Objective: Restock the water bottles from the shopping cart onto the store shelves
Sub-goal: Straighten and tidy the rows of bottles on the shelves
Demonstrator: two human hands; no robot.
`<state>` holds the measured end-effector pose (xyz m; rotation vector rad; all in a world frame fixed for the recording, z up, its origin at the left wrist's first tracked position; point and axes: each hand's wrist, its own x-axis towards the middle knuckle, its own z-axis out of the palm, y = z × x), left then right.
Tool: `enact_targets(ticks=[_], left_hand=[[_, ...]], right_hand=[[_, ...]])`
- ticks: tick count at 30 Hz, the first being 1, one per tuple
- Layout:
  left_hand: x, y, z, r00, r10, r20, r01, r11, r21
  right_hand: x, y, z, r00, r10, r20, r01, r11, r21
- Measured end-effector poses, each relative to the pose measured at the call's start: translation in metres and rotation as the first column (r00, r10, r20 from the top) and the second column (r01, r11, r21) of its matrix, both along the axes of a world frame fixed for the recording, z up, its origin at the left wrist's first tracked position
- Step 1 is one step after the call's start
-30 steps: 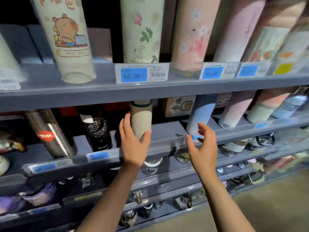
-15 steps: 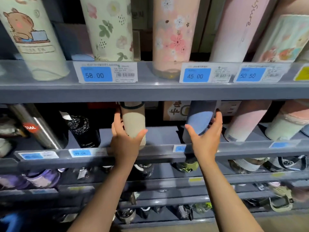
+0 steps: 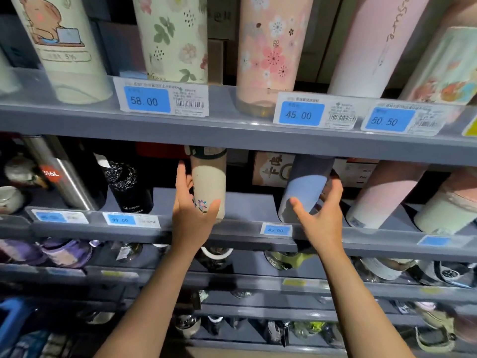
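Head view: upper shelf point(image 3: 232, 140) hides beige bottle point(image 3: 209, 187) top.

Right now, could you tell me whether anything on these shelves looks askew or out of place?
Nothing stands out. The beige bottle by the left hand and the blue bottle by the right hand stand upright on the shelf, in line with their neighbours.
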<state>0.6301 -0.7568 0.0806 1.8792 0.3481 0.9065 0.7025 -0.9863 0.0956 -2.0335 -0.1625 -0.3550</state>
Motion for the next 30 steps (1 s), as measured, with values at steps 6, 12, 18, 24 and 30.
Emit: enact_targets(ticks=[6,12,18,24,30], left_hand=[[0.004,-0.009,0.001,0.991,0.133,0.032,-0.136,0.986,0.098],[0.008,-0.017,-0.001,0.966,0.254,0.055,-0.259,0.930,0.259],[0.009,-0.015,-0.006,0.962,0.267,0.048,-0.267,0.901,0.341],[0.009,-0.016,-0.010,0.961,0.275,0.031,-0.267,0.889,0.372],[0.008,-0.015,-0.010,0.952,0.304,0.025,-0.286,0.862,0.418]], right_hand=[[-0.006,0.024,0.008,0.976,-0.215,0.008,0.215,0.971,-0.106],[0.004,-0.001,0.008,0.999,-0.022,-0.049,0.017,0.994,-0.104],[0.010,-0.027,0.017,0.961,0.236,-0.146,-0.242,0.970,-0.025],[-0.015,0.010,0.008,0.989,-0.142,0.039,0.145,0.983,-0.111],[-0.015,0.030,0.004,0.970,-0.219,0.110,0.224,0.974,-0.039]])
